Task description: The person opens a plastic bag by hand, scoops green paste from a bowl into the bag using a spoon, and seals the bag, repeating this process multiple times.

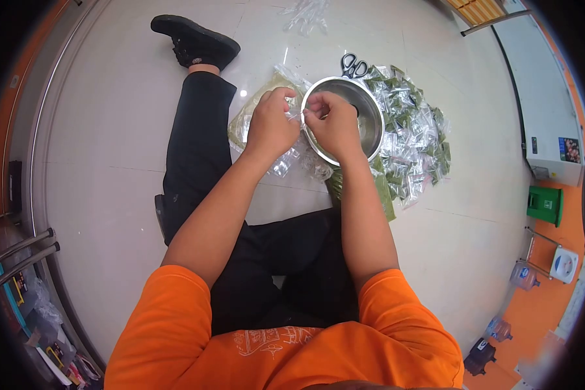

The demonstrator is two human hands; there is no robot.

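Note:
A round metal bowl [378, 133] stands on the floor between my legs. My left hand [274, 123] is just left of its rim, fingers curled on a bit of clear plastic. Over the bowl's left part is my right hand [335, 123], its thumb and fingers pinched near the same plastic. A large clear bag with green-yellow contents [242, 123] lies under and left of my left hand. Many small clear packets with green contents [416, 143] are heaped right of the bowl. Black-handled scissors [353, 66] lie at the bowl's far rim.
My outstretched leg with a black shoe [205, 45] is at the left. Clear plastic scraps [307, 14] lie on the floor ahead. At the right are a white appliance [552, 123], a green bin [545, 205] and water bottles [524, 276]. Metal rails [26, 257] stand at far left.

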